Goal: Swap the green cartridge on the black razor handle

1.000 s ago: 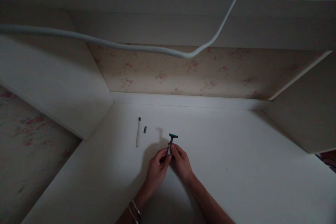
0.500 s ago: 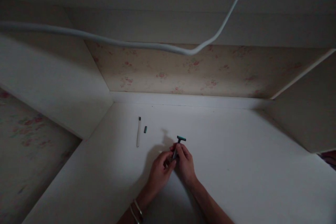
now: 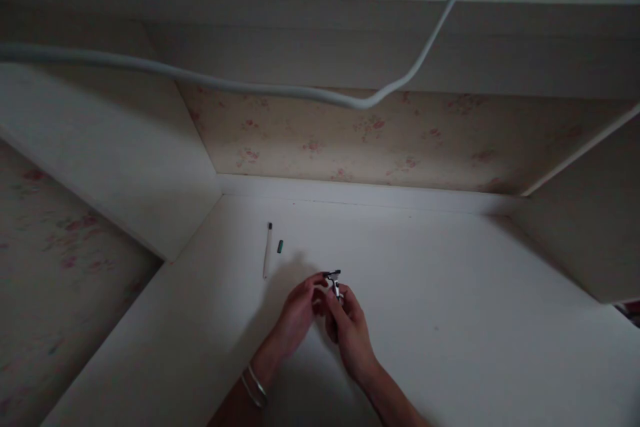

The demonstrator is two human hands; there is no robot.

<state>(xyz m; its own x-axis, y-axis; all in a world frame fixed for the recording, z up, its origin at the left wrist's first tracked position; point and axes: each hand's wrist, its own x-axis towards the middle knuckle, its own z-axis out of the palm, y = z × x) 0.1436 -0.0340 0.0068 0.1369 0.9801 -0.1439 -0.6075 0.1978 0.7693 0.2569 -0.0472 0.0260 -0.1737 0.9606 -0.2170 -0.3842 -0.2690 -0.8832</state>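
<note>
Pointing to the table's back edge [image 3: 370, 207], a razor [image 3: 336, 288] is held by right hand [image 3: 354, 333]; whether left hand [image 3: 295, 317] grips is unclear.

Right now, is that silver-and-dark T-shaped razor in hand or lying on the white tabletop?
In hand: the right hand grips the razor by its handle, the left hand beside its head.

Razor [image 3: 336, 289], one. T-shaped; narrow dark head, slim handle with bright glints, lower part hidden. Pose: hand-held, head uppermost in the frame, bar nearly level, right end slightly higher. Location: lower middle of frame, slightly right of centre.
</note>
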